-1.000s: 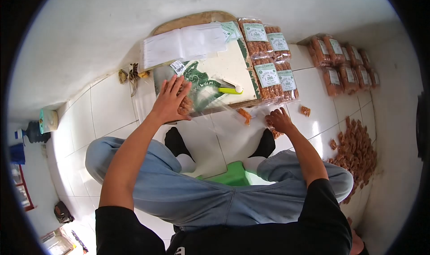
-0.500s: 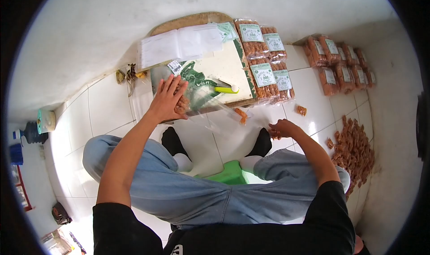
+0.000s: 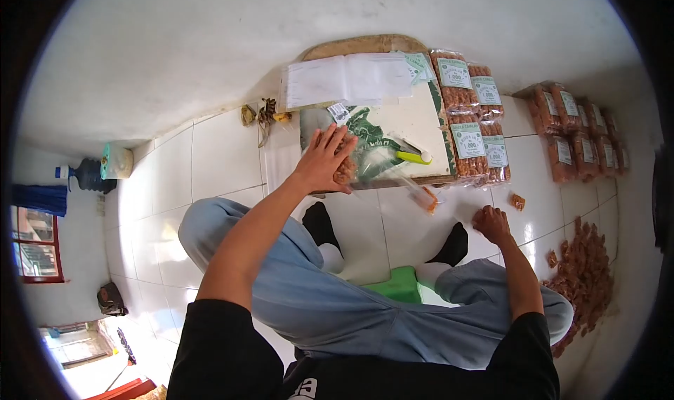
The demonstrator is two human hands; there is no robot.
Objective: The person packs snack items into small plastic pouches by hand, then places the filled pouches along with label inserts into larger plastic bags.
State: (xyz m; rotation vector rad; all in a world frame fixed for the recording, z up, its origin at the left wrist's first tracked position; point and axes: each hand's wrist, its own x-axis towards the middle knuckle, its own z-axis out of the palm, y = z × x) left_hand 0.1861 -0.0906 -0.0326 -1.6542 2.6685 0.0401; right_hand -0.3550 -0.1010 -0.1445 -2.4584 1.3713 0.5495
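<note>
My left hand (image 3: 324,160) lies with fingers spread on brown snack pieces (image 3: 345,168) in a clear plastic bag (image 3: 375,168) at the front left of a low board table (image 3: 430,115). The bag stretches to the right along the table's front. A small orange-brown snack packet (image 3: 429,203) is just below that edge. My right hand (image 3: 491,224) is closed, low over the floor beside my right foot; what its fingers hold, if anything, is hidden. Another small packet (image 3: 517,202) lies on the tiles near it. A yellow-green tool (image 3: 413,157) rests on the board.
White papers (image 3: 347,78) and green labels (image 3: 419,66) lie at the table's back. Labelled snack packs (image 3: 468,141) stand along its right side. More filled packs (image 3: 579,126) are stacked by the wall. A heap of small packets (image 3: 583,277) lies at right. A green stool (image 3: 397,285) is beneath me.
The view has swung, so everything sits farther right and lower. My left hand stays on the bag. Brown pieces that showed under my right hand are now hidden, and its fingers are curled.
</note>
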